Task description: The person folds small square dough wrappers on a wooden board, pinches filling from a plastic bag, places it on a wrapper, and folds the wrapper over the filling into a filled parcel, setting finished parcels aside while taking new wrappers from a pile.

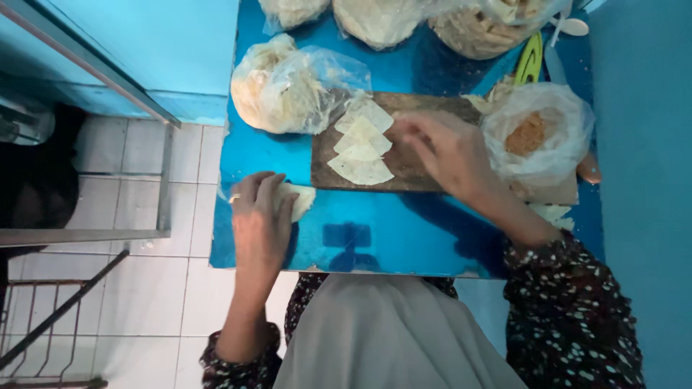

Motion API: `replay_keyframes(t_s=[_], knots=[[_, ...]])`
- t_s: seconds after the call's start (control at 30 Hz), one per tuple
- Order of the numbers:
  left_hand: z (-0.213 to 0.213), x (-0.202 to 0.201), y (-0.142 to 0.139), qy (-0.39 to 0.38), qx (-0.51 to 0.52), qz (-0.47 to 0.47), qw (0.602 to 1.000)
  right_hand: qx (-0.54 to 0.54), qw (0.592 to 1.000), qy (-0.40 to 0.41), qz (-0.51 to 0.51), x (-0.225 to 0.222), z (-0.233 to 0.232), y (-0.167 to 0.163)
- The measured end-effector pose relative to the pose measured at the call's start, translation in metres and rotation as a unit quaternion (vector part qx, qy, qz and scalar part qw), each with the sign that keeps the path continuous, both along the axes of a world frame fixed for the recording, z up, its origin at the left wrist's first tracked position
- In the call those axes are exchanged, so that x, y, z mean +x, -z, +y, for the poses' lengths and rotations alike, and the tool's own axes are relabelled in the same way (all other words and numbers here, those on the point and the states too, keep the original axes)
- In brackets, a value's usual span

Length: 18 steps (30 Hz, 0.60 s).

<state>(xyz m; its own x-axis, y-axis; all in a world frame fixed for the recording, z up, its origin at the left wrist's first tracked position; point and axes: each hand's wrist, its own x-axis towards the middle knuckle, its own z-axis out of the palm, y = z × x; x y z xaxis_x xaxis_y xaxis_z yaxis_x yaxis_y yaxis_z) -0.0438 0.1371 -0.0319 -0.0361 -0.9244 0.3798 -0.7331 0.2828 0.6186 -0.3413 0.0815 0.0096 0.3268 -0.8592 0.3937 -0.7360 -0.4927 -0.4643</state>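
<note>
Head view, looking down on a glossy blue worktop (375,238).

Left hand (261,216), lower left of centre, is lying on the worktop with fingers curled over a folded pale pastry wrapper (303,200); the wrapper's edge is showing just past the fingertips. Fingers partly closed, pressing or holding it; which of the two I cannot tell.

Right hand (447,155) is hovering over the dark wooden board (404,169) at frame centre, fingers loosely spread, holding nothing that shows.

A row of four triangular wrappers (360,144) is lying overlapped on the left part of the board, just beside the right fingertips.

Clear bag with brown filling (537,137) is sitting at centre right. A bag of wrapper sheets (288,90) is lying at upper left of the board; more bags (375,18) along the top edge.

Judgement: wrapper handling step, between pieces. The next move seems to call for a light pinch on one thin sheet without dragging its neighbours.
</note>
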Motion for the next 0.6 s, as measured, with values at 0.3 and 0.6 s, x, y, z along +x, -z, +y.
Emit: replay_keyframes(t_s=[0.3, 0.6], knots=[[-0.039, -0.027, -0.012, 0.160, -0.167, -0.128, 0.964, -0.119, 0.987, 0.034, 0.098, -0.064, -0.013, -0.047], [-0.072, -0.033, 0.013, 0.178, -0.240, -0.069, 0.952, -0.005, 0.995, -0.070, 0.069, -0.031, -0.039, -0.049]])
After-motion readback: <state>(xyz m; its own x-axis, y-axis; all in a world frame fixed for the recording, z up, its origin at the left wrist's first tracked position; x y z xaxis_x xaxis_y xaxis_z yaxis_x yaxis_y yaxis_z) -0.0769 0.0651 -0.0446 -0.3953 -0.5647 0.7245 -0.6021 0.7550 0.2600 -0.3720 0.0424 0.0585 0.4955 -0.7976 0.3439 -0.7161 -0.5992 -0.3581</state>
